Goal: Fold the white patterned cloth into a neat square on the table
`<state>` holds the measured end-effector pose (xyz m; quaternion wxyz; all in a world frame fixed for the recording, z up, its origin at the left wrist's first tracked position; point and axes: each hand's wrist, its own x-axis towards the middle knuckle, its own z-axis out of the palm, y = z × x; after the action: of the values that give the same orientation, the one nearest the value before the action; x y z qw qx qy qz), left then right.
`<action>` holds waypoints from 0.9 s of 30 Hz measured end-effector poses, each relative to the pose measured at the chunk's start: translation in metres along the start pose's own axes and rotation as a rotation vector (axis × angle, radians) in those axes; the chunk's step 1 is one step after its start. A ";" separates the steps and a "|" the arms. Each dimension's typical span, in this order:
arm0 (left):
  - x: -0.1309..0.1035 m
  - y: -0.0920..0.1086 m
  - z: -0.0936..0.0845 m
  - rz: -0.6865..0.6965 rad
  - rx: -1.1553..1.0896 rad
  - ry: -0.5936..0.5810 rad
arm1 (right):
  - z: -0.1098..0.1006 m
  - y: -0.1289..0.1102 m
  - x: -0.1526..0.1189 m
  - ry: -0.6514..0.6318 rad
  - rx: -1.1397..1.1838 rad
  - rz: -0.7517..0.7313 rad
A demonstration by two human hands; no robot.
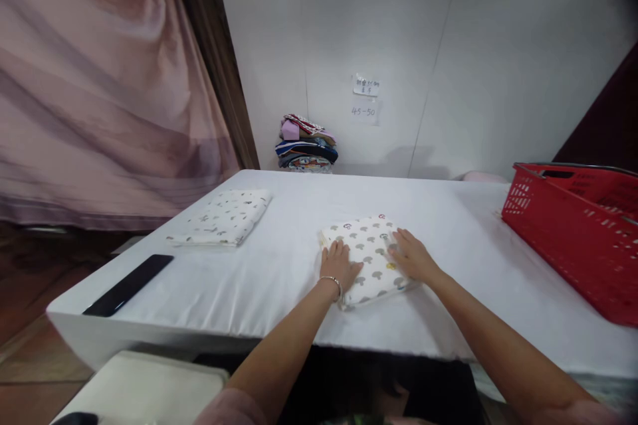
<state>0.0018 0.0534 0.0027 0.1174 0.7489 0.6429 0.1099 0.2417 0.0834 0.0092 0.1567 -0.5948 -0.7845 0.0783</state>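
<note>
A folded white cloth with grey mushroom prints (pixel 371 259) lies on the white-covered table (pixel 294 265) in front of me. My left hand (pixel 339 265) rests on its left edge, fingers stretched out and thumb apart; a bracelet is round the wrist. Flat against the right side of the cloth is my right hand (pixel 411 256), with its fingers extended. Neither hand grips anything. Farther left on the table lies a second folded white cloth with small dark prints (pixel 226 216).
A black phone-like slab (pixel 129 285) lies at the table's left front corner. On the right stands a red plastic basket (pixel 573 239). Behind the far edge is a stack of folded fabrics (pixel 306 146). Pink curtains (pixel 109 80) hang at the left.
</note>
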 end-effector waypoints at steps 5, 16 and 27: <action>-0.006 -0.006 0.004 -0.022 -0.047 -0.028 | 0.023 -0.010 0.007 -0.115 -0.085 -0.040; -0.020 -0.011 0.000 -0.288 -0.332 0.275 | 0.007 0.014 0.019 -0.054 0.121 0.151; 0.000 -0.024 -0.013 -0.538 -0.599 0.084 | 0.006 0.024 0.023 -0.175 0.099 0.393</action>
<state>-0.0245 0.0571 0.0070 0.3287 0.4812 0.7598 0.2883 0.2564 0.1123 -0.0003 0.0987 -0.7188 -0.6593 0.1971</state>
